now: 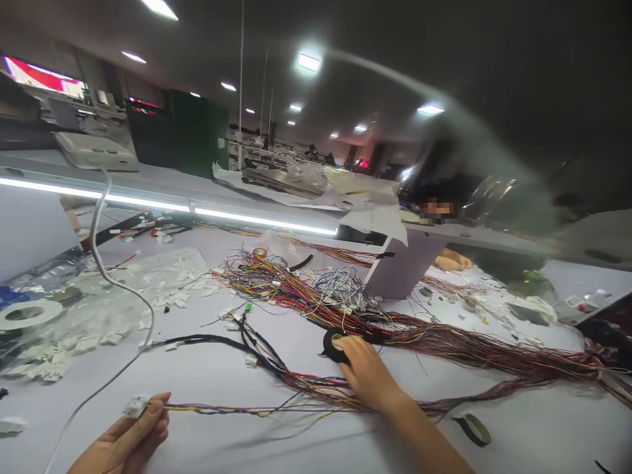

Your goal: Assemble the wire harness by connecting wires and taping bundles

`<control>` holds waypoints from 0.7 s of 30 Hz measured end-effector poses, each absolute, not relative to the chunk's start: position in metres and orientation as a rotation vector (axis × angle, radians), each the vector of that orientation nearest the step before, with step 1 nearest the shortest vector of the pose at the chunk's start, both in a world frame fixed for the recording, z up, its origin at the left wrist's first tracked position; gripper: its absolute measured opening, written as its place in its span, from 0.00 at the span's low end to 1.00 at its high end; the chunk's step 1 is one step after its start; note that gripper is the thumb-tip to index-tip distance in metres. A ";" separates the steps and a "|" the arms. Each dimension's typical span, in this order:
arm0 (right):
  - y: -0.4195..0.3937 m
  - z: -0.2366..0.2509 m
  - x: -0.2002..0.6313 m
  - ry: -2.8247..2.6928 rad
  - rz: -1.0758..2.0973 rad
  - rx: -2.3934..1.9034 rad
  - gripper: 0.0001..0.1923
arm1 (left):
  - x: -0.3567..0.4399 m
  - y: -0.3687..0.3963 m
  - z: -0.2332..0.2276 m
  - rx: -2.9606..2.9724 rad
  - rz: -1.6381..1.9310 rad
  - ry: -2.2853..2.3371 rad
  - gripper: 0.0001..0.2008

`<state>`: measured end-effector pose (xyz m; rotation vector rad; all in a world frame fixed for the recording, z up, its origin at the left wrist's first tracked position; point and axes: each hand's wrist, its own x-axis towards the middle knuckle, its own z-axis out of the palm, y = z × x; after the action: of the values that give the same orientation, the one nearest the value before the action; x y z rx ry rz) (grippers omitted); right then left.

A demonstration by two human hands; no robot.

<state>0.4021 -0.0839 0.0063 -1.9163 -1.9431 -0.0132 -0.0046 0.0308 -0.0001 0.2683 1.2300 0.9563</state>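
At the lower left, my left hand (133, 431) is closed with thumb and finger on a white connector (135, 405). Yellow and dark wires (217, 409) run from that connector to the right, into a wire harness (316, 385) on the table. My right hand (366, 370) is closed around the edge of a roll of black tape (334, 345), above the harness wires. A branch wrapped in black tape (202, 338) lies between my hands, with a small white connector (251, 361) beside it.
A thick bundle of loose wires (444, 342) stretches across the table to the right. White connectors (54, 362) lie heaped at the left beside a white tape roll (30, 315). A white cable (123, 284) hangs from the shelf. Another black tape roll (473, 429) lies at lower right. Another person's hand (451, 259) shows beyond the divider.
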 end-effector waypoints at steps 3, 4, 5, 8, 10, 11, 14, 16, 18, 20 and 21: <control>-0.095 -0.016 0.442 -2.044 0.004 -1.938 0.24 | 0.008 0.024 0.015 0.268 1.007 1.178 0.07; -0.093 -0.020 0.446 -2.068 0.001 -1.936 0.23 | 0.012 0.022 0.018 0.283 1.023 1.164 0.07; -0.087 -0.022 0.446 -2.089 0.004 -1.935 0.21 | 0.014 0.020 0.020 0.302 1.038 1.156 0.08; -0.063 -0.011 0.425 -2.138 0.070 -1.891 0.16 | 0.018 0.015 0.024 0.355 1.068 1.120 0.07; -0.049 0.010 0.396 -2.121 0.157 -1.795 0.14 | 0.018 0.012 0.027 0.372 1.083 1.084 0.06; -0.044 0.023 0.378 -2.105 0.218 -1.726 0.14 | 0.018 0.010 0.029 0.374 1.087 1.063 0.06; -0.034 0.062 0.313 -2.101 0.443 -1.479 0.14 | 0.018 0.002 0.033 0.355 1.078 0.968 0.09; -0.026 0.082 0.271 -2.121 0.505 -1.283 0.14 | 0.016 -0.003 0.034 0.363 1.060 0.879 0.13; -0.015 0.095 0.238 -2.159 0.504 -1.135 0.14 | 0.013 -0.007 0.034 0.424 1.040 0.800 0.16; -0.004 0.102 0.219 -2.205 0.482 -1.053 0.12 | 0.011 -0.009 0.034 0.531 1.029 0.738 0.18; 0.001 0.103 0.213 -2.226 0.470 -1.038 0.12 | 0.011 -0.010 0.034 0.586 1.030 0.723 0.19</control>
<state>0.2134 0.0007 0.1032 -1.0381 -2.2262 0.4698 0.0105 -0.0096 0.0344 0.5862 0.7228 1.0297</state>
